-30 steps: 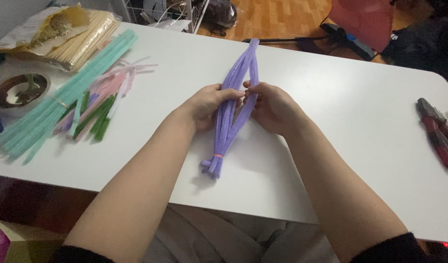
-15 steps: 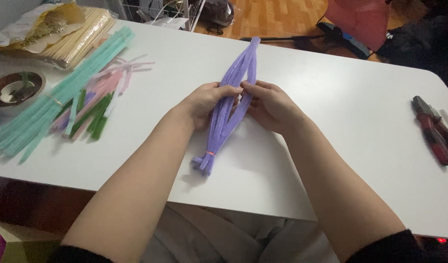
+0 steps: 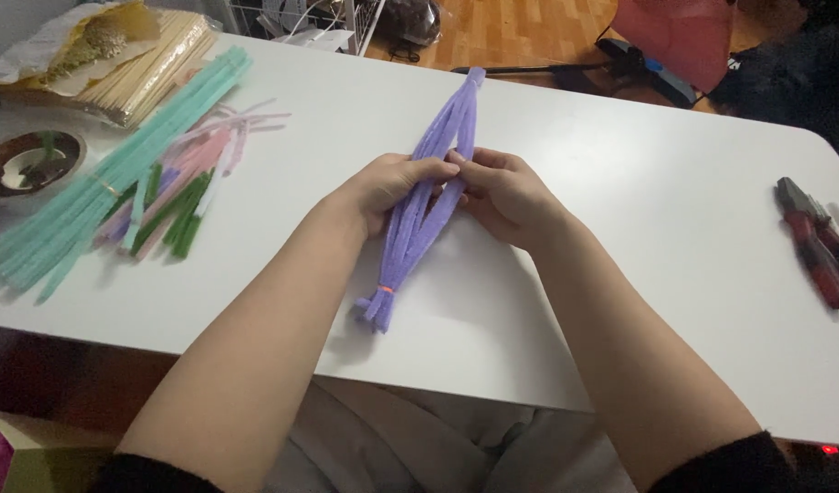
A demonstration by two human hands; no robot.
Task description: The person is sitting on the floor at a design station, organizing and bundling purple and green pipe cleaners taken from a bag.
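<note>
**A:** Status, left to right?

**B:** Far left edge of the white rounded table [image 3: 620, 183]: a brown roll of tape [image 3: 22, 162]. Behind it, a clear bag of pale straw-coloured sticks [image 3: 146, 78] with crumpled yellowish wrapping on top. Next, a long sheaf of mint-green fuzzy pipe cleaners [image 3: 118, 173] lying diagonally, and just beside it a loose scatter of short pink, lilac and dark green pipe cleaner offcuts [image 3: 182, 187].

**A:** Hands?

**B:** Both closed on the same thing — a bundle of long lavender fuzzy pipe cleaners [image 3: 419, 219], around its middle. My left hand [image 3: 383, 187] wraps it from the left, fingers curled over the top. My right hand [image 3: 506, 196] pinches it from the right, thumb and fingertips meeting the left ones at the strands.

**A:** Bundle position?

**B:** Centre of the table, lying diagonally. Near end points toward me, tied with a thin orange band [image 3: 386, 290] just short of the tips. Far end is also gathered tight, close to the table's back edge. Between the ends the strands bow apart a little where I grip them.

**A:** Right side?

**B:** Red-and-black handled pliers [image 3: 817, 242] flat on the table near the right edge — well apart from my hands.
</note>
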